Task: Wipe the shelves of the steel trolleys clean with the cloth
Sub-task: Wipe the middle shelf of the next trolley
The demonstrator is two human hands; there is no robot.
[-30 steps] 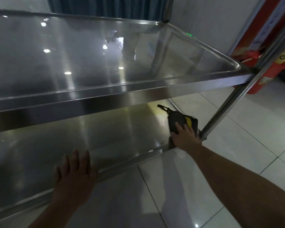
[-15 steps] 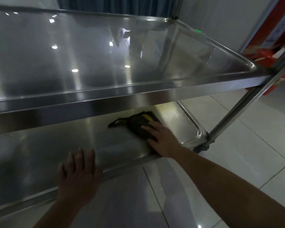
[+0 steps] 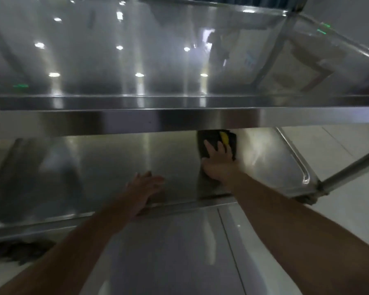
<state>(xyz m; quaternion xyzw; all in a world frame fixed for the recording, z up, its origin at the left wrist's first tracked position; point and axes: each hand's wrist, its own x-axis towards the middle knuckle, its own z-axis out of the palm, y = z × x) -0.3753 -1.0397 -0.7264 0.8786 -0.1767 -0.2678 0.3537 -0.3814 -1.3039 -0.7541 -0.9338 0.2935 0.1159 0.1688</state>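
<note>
Nearest are two bare arms reaching forward over the pale tiled floor (image 3: pixel 179 252). The left hand (image 3: pixel 144 188) lies flat on the front part of the trolley's lower shelf (image 3: pixel 115 162), just past the front rim, with its fingers straight and close together. It holds nothing. A little farther in and to the right, the right hand (image 3: pixel 218 165) presses down on the dark cloth (image 3: pixel 213 141) with its fingers spread out flat. The cloth has a yellow patch on it. It lies on the lower shelf, and its far edge is hidden under the front lip of the upper shelf (image 3: pixel 136 60). At the right end of the lower shelf the rim curves round to a corner, where a shiny metal leg (image 3: pixel 349 173) slants upward. Something dark lies on the floor under the left end of the trolley; it is too blurry to tell what it is. The upper shelf is farthest and fills the top of the view. Small bright lights shine back from its steel.
</note>
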